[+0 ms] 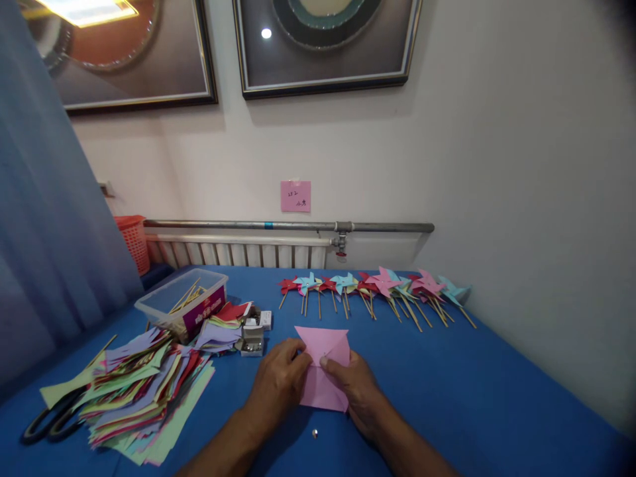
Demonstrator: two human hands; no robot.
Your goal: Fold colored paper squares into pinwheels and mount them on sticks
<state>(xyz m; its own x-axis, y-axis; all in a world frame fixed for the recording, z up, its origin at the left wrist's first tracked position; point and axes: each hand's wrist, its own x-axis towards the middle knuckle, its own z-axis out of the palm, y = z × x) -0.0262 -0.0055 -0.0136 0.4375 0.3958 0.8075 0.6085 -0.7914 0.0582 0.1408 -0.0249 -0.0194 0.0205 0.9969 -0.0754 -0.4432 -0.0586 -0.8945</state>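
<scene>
A pink paper square (322,354) lies on the blue tablecloth (447,391) with its corners partly folded toward the centre. My left hand (278,384) pinches its left side, fingers closed on the paper. My right hand (355,391) presses on the paper's right side, thumb tip near the middle. A small silver pin (315,434) rests on the cloth between my wrists.
Finished paper pinwheels (377,288) on sticks line the back of the table. A heap of coloured paper squares (144,391) sits at left, with black scissors (52,417) beside it. A clear plastic box of sticks (181,301) and small pin boxes (252,331) lie behind.
</scene>
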